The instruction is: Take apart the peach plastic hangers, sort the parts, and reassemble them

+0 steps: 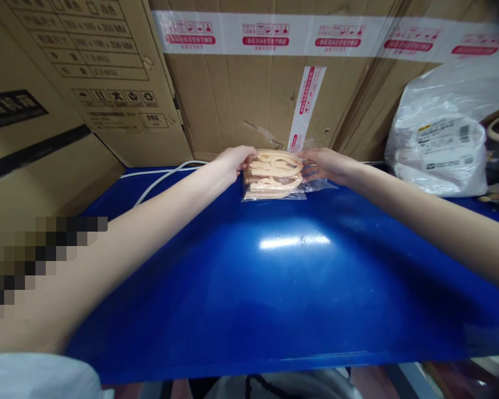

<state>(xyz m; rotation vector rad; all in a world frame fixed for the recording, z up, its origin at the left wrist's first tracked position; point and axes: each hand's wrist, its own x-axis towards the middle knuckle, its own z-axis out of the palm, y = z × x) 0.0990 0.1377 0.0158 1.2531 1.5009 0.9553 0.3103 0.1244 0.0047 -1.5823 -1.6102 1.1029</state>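
Observation:
A clear plastic bag of pale peach plastic hangers (274, 174) lies at the far side of the blue table (274, 277), close to the cardboard boxes. My left hand (235, 160) grips the bag's left end with curled fingers. My right hand (322, 164) holds the bag's right end, fingers closed on the plastic. Both arms reach far forward across the table.
Large cardboard boxes (253, 94) with red-and-white tape stand behind the table, and more boxes (37, 127) stand at the left. A white plastic bag with labels (441, 144) sits at the back right. A white cable (158, 180) runs along the table's far left.

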